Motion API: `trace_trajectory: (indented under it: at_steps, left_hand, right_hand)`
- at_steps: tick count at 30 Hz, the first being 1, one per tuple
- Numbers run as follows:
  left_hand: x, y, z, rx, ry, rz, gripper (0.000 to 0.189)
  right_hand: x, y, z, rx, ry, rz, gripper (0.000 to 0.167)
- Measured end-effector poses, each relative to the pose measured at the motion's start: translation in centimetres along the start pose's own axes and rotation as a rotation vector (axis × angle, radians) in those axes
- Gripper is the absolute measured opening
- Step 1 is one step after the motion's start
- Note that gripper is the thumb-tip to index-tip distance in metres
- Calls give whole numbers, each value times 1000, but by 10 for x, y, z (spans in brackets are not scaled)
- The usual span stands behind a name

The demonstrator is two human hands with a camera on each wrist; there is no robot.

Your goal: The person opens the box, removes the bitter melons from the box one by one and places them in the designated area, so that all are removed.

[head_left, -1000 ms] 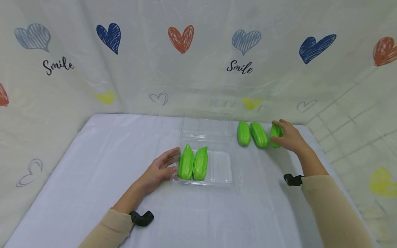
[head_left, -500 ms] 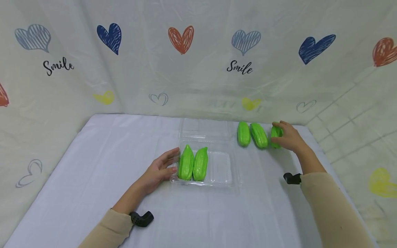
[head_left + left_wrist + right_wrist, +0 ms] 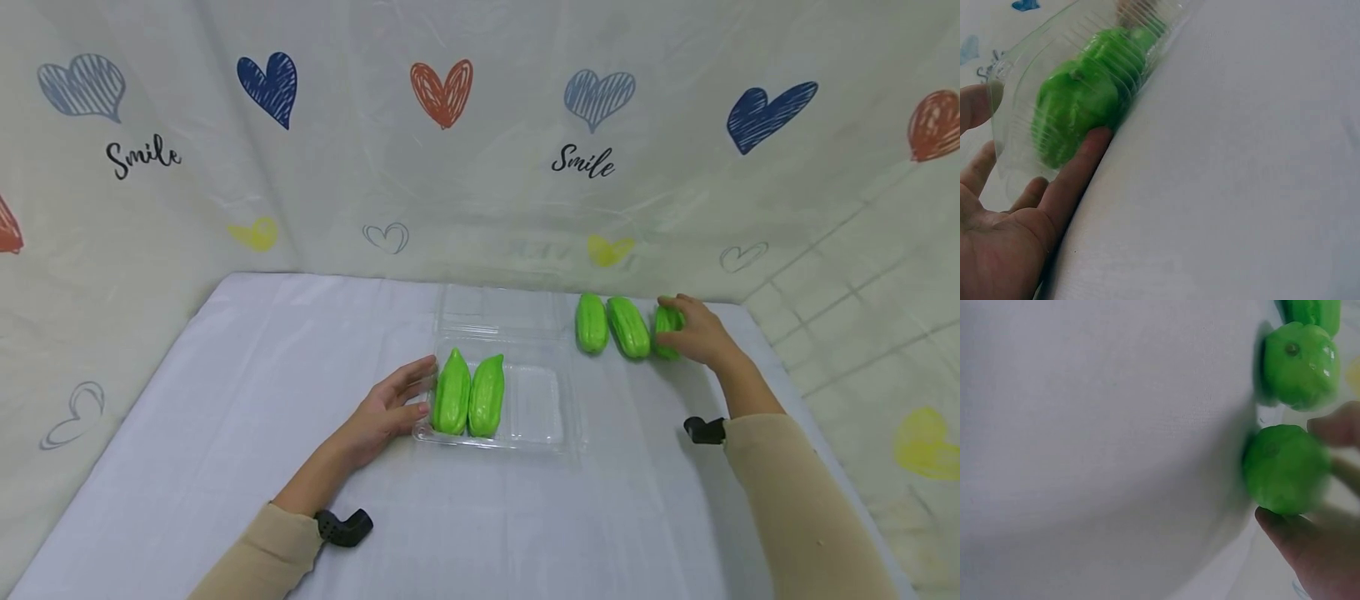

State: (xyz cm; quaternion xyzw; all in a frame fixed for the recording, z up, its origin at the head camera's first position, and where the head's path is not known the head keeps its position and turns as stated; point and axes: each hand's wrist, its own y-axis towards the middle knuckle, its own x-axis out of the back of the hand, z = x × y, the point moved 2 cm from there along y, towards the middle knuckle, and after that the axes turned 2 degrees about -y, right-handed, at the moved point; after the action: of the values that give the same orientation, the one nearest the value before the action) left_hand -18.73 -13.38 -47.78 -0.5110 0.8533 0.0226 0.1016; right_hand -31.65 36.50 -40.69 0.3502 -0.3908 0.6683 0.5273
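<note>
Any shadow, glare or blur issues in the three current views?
Head: fairly even light, glints on the clear container, soft shadow beside the right sleeve. Left wrist: the container's ribbed wall veils the green vegetables behind it. Right wrist: dim, broad shadow across the white cloth; the right hand and the vegetable it pinches look soft.

It's a small screened-off nook we're looking into, a staged-looking booth! A pale, creased, sheet-like hanging (image 3: 487, 183) fills the top of the frame and runs down both sides, dotted with a scribbled dark-blue heart (image 3: 270, 87), a sketchy orange-red heart (image 3: 442, 93) and curly black "Smile" lettering (image 3: 583, 162). Below, a broad white cloth-covered table (image 3: 525, 525) reaches right up to it! Home or lab around it? Can't tell.
</note>
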Motion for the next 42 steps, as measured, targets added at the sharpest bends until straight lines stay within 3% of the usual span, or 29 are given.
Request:
trace_trajectory:
  at_steps: [12, 20, 33, 42]
  left_hand:
    - [-1, 0, -1, -23, -10, 9, 69]
    - [-1, 1, -2, -18, -10, 8, 69]
    - [0, 2, -2, -15, -5, 7, 68]
    - [-1, 0, -1, -5, -19, 3, 69]
  right_hand:
    - [-2, 1, -4, -19, 36, 18, 76]
    - [5, -3, 2, 17, 1, -5, 77]
    - [18, -23, 36, 117, 48, -53, 73]
    - [14, -39, 72, 214, 84, -74, 73]
